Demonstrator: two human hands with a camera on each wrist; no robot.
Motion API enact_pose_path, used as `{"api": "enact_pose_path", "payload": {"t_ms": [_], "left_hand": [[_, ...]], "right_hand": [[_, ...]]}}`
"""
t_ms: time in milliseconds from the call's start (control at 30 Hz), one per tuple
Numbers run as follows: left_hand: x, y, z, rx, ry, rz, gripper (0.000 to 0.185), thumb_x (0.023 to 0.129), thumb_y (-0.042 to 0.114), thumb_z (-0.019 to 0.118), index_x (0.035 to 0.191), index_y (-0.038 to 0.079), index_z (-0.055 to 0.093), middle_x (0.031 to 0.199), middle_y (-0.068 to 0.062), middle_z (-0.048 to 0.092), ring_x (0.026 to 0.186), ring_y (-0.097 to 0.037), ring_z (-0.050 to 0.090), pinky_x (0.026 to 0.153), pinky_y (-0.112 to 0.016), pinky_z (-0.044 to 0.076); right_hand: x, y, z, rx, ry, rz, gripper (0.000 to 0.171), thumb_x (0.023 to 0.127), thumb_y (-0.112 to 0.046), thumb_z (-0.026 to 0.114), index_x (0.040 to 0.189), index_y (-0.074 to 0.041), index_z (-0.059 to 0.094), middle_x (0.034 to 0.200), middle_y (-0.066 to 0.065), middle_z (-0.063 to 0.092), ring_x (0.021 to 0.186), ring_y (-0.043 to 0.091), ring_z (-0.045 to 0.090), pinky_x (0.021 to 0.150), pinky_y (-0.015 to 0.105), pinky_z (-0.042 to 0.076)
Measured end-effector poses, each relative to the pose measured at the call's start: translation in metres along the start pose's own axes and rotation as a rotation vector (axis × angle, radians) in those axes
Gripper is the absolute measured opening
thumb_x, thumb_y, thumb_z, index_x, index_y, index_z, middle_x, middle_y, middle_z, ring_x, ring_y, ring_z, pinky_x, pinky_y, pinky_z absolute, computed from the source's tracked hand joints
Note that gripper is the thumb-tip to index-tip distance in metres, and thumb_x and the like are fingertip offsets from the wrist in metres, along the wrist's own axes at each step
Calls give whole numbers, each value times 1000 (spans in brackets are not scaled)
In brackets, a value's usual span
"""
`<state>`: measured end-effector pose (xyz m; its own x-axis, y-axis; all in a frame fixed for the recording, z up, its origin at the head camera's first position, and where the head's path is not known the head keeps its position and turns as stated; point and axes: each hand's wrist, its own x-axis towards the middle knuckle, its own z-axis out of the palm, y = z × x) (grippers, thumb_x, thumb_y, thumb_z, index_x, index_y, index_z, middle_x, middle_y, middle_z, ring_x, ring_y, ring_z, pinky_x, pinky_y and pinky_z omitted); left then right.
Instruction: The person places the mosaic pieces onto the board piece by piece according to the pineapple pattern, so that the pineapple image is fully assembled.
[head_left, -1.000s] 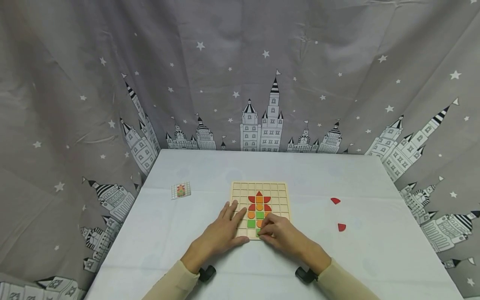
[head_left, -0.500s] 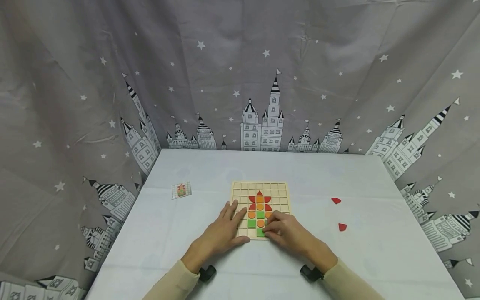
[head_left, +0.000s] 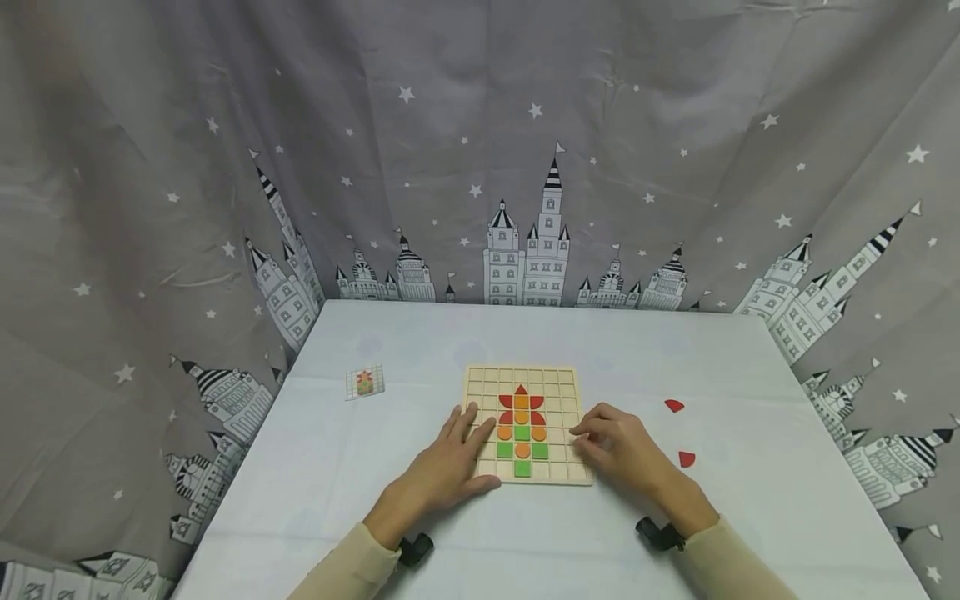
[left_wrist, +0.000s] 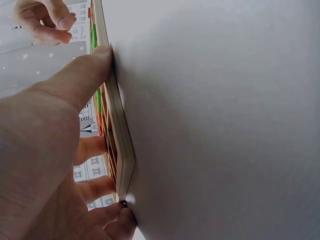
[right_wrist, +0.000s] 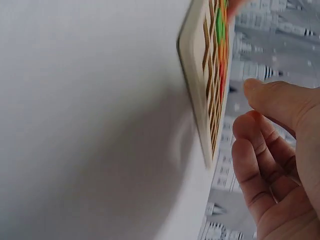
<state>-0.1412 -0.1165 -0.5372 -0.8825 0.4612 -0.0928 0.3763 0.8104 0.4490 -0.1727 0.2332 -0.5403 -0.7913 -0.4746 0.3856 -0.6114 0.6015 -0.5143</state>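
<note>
My left hand (head_left: 444,462) rests on the left side of a wooden grid board (head_left: 566,471), fingers spread and thumb at its front edge. On the board, flat tiles form an upright figure: a red triangle (head_left: 521,389) on top, an orange square (head_left: 521,402) below it, red quarter-circles (head_left: 537,418) at the sides, orange circles (head_left: 522,450) and green squares (head_left: 522,468) lower down. My right hand (head_left: 622,450) hovers by the board's right edge, fingers loosely bent. Its thumb (right_wrist: 275,97) and fingertips hold nothing in the right wrist view.
Two loose red quarter-circle tiles, one farther back (head_left: 674,406) and another nearer (head_left: 686,459), lie right of my right hand. A small pattern card (head_left: 364,382) lies at the left. Behind the white table (head_left: 480,542) hangs a grey castle-print curtain (head_left: 450,100).
My right hand has moved right, off the lower tiles to the board's right edge. A green square at the figure's right side is now uncovered. The left hand stays put.
</note>
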Motion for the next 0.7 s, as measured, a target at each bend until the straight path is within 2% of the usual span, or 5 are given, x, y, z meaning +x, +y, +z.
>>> {"api": "enact_pose_path", "payload": {"t_ms": [367,567,700], "left_hand": [[0,-1,1,0,3,4,96,105,55,85,179,9,45,189,-30,29,176,-60,28,121,-72,57],[-1,0,1,7,0,-3,97,105,56,85,180,10,44,190,-29,28,177,-59,27,123,-72,56],[-1,1,1,7,3,-7,98,104,57,86,180,11,44,190,-29,28,177,-59,27,121,-72,57]], "right_hand": [[-10,44,-39,-163,116,69,30,86,5,99,113,-5,90,106,8,79,84,21,74,72,33,63],[-17,64,-62,-208,65,226,32,93,-3,97,124,-4,89,115,15,77,89,22,69,71,29,57],[-21,73,-72,-206,6,341,39,97,-10,95,134,-2,85,126,24,74,95,28,70,82,43,64]]}}
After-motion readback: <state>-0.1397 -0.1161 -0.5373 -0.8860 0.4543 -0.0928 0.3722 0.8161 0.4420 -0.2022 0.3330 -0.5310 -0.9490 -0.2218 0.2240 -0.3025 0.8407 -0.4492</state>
